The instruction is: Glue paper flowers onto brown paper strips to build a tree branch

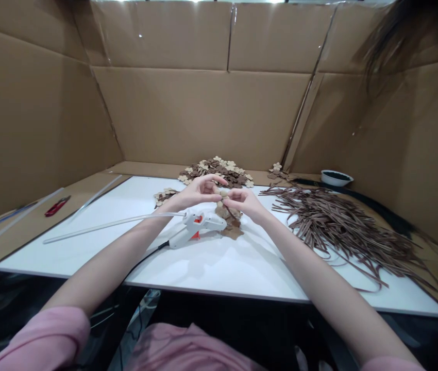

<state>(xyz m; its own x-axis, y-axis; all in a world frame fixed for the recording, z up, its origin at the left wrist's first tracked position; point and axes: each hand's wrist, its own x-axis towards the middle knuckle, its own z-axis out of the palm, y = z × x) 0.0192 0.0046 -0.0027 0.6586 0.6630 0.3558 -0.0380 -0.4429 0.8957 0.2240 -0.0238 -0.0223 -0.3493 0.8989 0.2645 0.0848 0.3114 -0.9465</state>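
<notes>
My left hand (pixel 202 190) and my right hand (pixel 244 203) meet over the middle of the white board. Between their fingertips they pinch a small beige flower cutout (pixel 222 196), partly hidden by the fingers. A thin brown strip (pixel 231 212) runs down from it near my right fingers; how the two are joined is hard to make out. Below the hands lies a stained brown patch (pixel 233 232) with an uneven edge. A white glue gun (pixel 183 234) with an orange trigger rests just left of it, a long clear glue stick (pixel 106 229) sticking out its back.
Brown and beige flower cutouts (pixel 219 172) are heaped at the back, with smaller piles (pixel 164 197) left and right. Many brown strips (pixel 335 221) spread over the right side. A white bowl (pixel 335 178) stands back right. A red cutter (pixel 57 206) lies left. Cardboard walls (pixel 203 113) enclose the board.
</notes>
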